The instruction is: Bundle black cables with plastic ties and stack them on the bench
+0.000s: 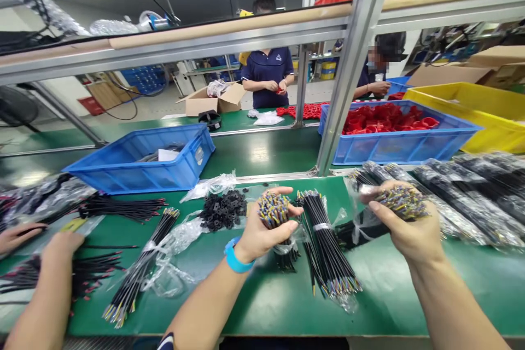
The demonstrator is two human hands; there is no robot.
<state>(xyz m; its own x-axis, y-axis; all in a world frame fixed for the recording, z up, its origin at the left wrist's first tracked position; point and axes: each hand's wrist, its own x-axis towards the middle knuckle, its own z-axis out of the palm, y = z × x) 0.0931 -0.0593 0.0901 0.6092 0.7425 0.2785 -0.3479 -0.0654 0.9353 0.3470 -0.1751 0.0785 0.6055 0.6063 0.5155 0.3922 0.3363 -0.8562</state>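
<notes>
My left hand (262, 227), with a blue band on the wrist, is wrapped round a bundle of black cables (274, 209); their stripped ends show yellow and blue wires facing me. To the right, my right hand (410, 224) grips another cable bundle (404, 200) with the same coloured ends, and clear plastic wrap hangs beside it. Between the hands a tied bundle of black cables (330, 246) lies on the green table. Left of my left hand are a pile of small black parts (223, 209) and another tied cable bundle (141, 268).
A co-worker's hands (61, 246) handle cables at the left. Plastic-wrapped cable bundles (463, 197) lie at the right. Behind stand a blue bin (164, 175), a blue bin (394, 147) of red parts and a yellow bin (492, 136). A metal post (348, 65) rises in front. Two people work opposite.
</notes>
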